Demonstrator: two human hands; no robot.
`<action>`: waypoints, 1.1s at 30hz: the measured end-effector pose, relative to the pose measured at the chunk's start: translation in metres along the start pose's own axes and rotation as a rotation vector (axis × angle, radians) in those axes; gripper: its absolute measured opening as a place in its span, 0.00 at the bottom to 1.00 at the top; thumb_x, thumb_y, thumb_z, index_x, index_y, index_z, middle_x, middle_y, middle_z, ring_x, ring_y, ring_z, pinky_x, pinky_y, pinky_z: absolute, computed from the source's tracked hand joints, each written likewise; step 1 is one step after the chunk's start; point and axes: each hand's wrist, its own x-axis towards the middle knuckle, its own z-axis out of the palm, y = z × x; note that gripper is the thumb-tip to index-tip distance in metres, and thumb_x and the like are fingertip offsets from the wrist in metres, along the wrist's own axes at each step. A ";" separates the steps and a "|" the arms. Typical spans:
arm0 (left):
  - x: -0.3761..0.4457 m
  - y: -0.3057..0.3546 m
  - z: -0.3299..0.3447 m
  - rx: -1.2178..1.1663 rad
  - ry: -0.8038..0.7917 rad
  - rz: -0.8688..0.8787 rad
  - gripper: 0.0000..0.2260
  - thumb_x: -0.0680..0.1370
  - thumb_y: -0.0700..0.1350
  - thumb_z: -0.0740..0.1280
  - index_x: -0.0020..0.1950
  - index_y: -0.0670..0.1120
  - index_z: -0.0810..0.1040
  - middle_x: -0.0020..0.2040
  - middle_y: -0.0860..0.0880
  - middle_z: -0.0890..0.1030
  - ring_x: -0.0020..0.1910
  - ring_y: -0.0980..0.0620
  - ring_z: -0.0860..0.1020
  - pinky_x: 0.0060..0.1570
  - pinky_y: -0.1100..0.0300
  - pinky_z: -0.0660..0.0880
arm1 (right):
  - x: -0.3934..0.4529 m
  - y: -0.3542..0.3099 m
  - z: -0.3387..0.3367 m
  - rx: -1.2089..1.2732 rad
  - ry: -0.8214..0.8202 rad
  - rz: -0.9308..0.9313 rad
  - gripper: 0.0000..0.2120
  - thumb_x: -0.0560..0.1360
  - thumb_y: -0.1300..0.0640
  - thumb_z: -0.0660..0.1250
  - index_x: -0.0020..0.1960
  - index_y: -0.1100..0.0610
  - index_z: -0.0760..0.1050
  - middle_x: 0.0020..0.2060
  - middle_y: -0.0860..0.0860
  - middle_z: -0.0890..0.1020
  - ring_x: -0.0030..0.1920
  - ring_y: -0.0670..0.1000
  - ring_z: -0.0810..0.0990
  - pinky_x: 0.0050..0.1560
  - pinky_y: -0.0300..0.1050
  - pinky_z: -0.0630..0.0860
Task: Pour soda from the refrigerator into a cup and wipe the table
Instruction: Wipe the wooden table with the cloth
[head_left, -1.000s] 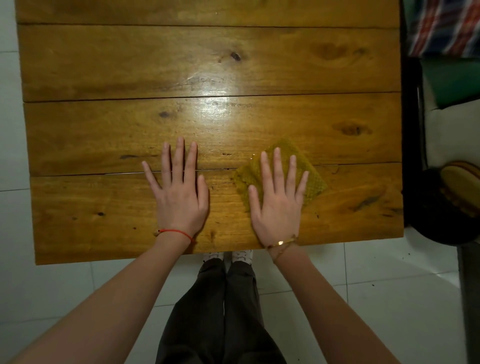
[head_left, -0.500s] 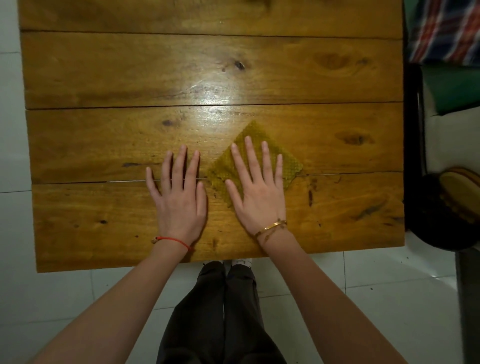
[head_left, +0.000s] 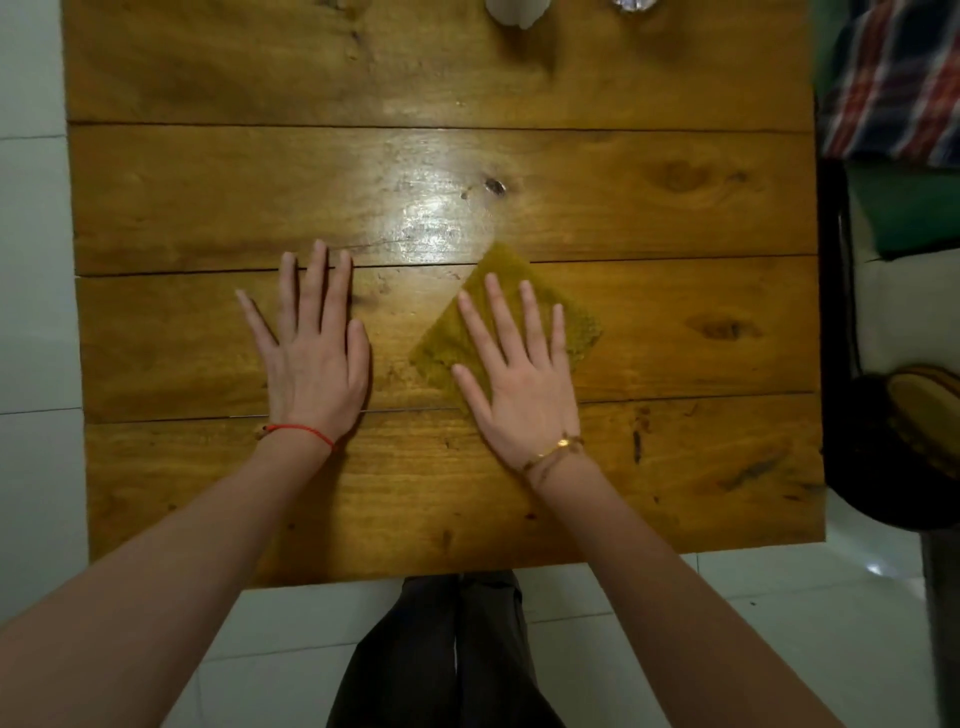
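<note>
The table (head_left: 208, 197) is made of wide wooden planks, glossy, with a bright glare patch near its middle. Both hands lie palm down on it.

The left hand (head_left: 311, 358) rests flat on the bare wood, fingers straight and close together, thumb lying alongside — it holds nothing. A thin red string (head_left: 301, 429) circles its wrist.

The right hand (head_left: 519, 384) is spread flat on a yellow-green cloth (head_left: 576, 327), fingers straight and fanned, pressing it to the table without gripping it. The cloth lies as a diamond, one corner pointing toward the far edge and just crossing a seam between planks; its right corner shows past the little finger, and its near part is hidden under the palm. A gold bracelet (head_left: 553, 451) sits on this wrist.

The two hands are near each other but apart, with a strip of bare wood between them.

At the far edge two things are cut off by the frame: a white object (head_left: 515, 11) and, to its right, a shiny one (head_left: 635, 4) — too little shows to tell what they are.

Below the near edge, dark trousers (head_left: 447, 654) stand over a white tiled floor (head_left: 779, 613). To the right of the table lies plaid fabric (head_left: 898, 78), and lower down a dark round object (head_left: 893, 457).
</note>
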 end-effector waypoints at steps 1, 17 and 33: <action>0.000 0.000 0.000 0.000 -0.002 -0.008 0.26 0.82 0.50 0.48 0.81 0.51 0.47 0.81 0.51 0.47 0.80 0.48 0.44 0.74 0.33 0.43 | -0.002 0.010 -0.001 -0.003 -0.012 -0.004 0.30 0.80 0.38 0.45 0.78 0.46 0.42 0.79 0.50 0.43 0.78 0.56 0.41 0.76 0.62 0.45; 0.001 0.000 -0.005 -0.018 -0.028 -0.022 0.28 0.81 0.50 0.52 0.81 0.52 0.49 0.81 0.51 0.50 0.80 0.48 0.46 0.74 0.33 0.45 | 0.072 0.031 -0.024 -0.030 -0.003 0.079 0.30 0.80 0.37 0.43 0.78 0.46 0.41 0.78 0.51 0.42 0.78 0.57 0.40 0.76 0.62 0.42; 0.001 -0.002 -0.004 -0.003 -0.073 -0.016 0.28 0.81 0.51 0.50 0.81 0.52 0.48 0.81 0.51 0.48 0.80 0.47 0.45 0.73 0.33 0.45 | 0.102 0.047 -0.035 0.021 0.025 0.282 0.30 0.80 0.39 0.42 0.78 0.46 0.41 0.78 0.52 0.43 0.78 0.58 0.40 0.75 0.63 0.41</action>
